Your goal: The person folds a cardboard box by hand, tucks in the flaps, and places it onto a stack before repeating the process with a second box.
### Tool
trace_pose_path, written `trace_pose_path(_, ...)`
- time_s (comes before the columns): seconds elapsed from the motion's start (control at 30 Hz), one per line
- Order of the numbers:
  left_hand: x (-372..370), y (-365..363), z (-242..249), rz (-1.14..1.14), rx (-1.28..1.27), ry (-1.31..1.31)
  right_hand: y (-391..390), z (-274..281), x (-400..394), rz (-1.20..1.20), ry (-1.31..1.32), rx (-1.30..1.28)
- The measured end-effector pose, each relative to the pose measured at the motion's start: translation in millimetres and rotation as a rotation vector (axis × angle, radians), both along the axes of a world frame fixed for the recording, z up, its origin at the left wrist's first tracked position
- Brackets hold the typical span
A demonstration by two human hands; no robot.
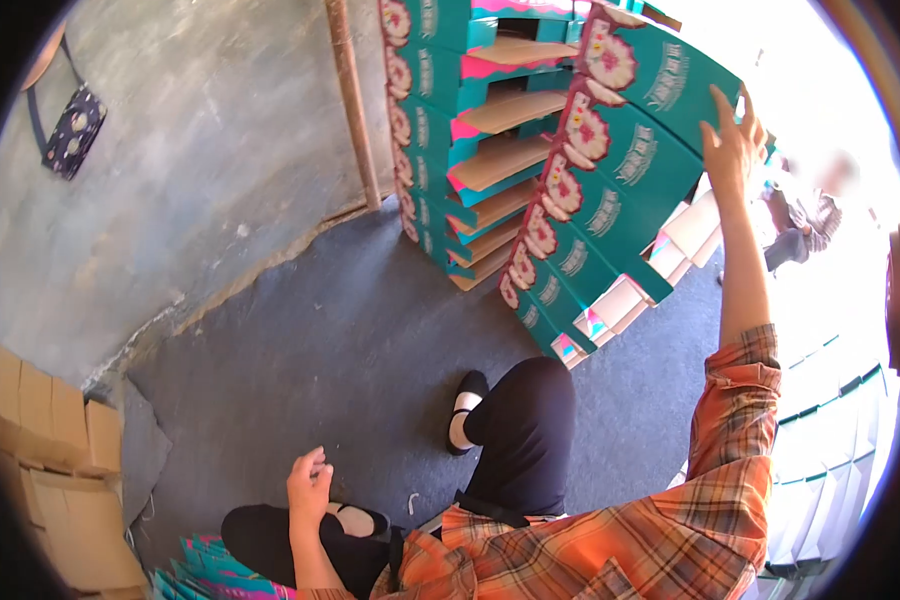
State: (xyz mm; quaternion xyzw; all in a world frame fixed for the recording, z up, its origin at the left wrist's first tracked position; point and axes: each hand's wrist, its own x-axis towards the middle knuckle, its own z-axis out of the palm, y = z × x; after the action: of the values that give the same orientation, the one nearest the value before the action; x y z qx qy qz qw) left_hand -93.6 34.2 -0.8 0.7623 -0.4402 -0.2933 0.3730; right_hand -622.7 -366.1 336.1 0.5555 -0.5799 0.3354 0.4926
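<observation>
My right hand [734, 148] is raised at the upper right, its fingers spread against the edge of a green carton [675, 75]. That carton sits high in a leaning-looking stack of green printed cartons [595, 215], with pink-and-white flower pictures along one side. My left hand [309, 487] hangs low over my knee, fingers loosely bent and nothing visible in them. Beside the near stack stands a second stack of green cartons [425, 130], whose brown end flaps [505, 162] stick out.
Brown cardboard boxes [55, 410] are piled at the left by the grey wall [210, 120]. Flat green-and-pink pieces [215, 570] lie by my left leg. White-and-green cartons [820, 450] stand at right. A seated person [805, 225] is beyond the stack. A wooden pole [353, 100] leans at the wall.
</observation>
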Motion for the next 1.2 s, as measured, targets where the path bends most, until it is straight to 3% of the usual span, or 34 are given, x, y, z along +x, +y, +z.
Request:
trace_pose_path(0.1,7,8,22,0.052,-0.135,0.011,-38,-11,-37,0.113,0.064,-0.189)
trace_pose_path(0.23,24,32,56,0.199,-0.260,-0.002,-56,-22,-52,0.311,0.121,-0.187)
trace_pose_path(0.27,31,42,61,0.260,-0.291,0.006,-40,-33,-32,0.350,0.099,-0.163)
trace_pose_path(0.3,39,53,69,0.344,-0.285,-0.036,-34,-46,-33,0.202,0.107,0.041)
trace_pose_path(0.4,66,91,76,0.581,-0.353,-0.059,-21,-121,-1,0.511,0.056,0.204)
trace_pose_path(0.47,83,123,68,0.722,-0.366,-0.053,-3,-171,26,0.593,0.227,0.313)
trace_pose_path(0.6,121,206,-3,0.954,-0.343,-0.032,-8,-342,14,0.887,-0.134,0.860)
trace_pose_path(0.67,112,243,-30,1.011,-0.152,-0.343,24,-397,20,0.920,-0.444,1.121)
trace_pose_path(0.7,97,251,-17,1.026,0.028,-0.471,14,-432,1,0.900,-0.402,1.283)
trace_pose_path(0.73,91,266,-15,1.048,0.038,-0.474,23,-460,-12,1.057,-0.502,1.274)
trace_pose_path(0.77,86,281,-13,1.044,0.034,-0.655,26,-476,-14,1.211,-0.604,1.261)
trace_pose_path(0.8,82,296,-11,1.029,0.034,-0.834,34,-483,-14,1.185,-0.662,1.327)
trace_pose_path(0.93,91,365,11,1.188,0.198,-1.075,50,-479,-3,0.985,-0.758,1.429)
trace_pose_path(1.07,99,446,-10,1.440,0.398,-0.926,52,-478,1,0.907,-0.792,1.467)
trace_pose_path(1.13,97,477,-24,1.636,0.673,-0.758,52,-476,2,0.882,-0.799,1.477)
trace_pose_path(1.2,96,491,-25,1.669,0.711,-0.691,52,-475,4,0.861,-0.802,1.487)
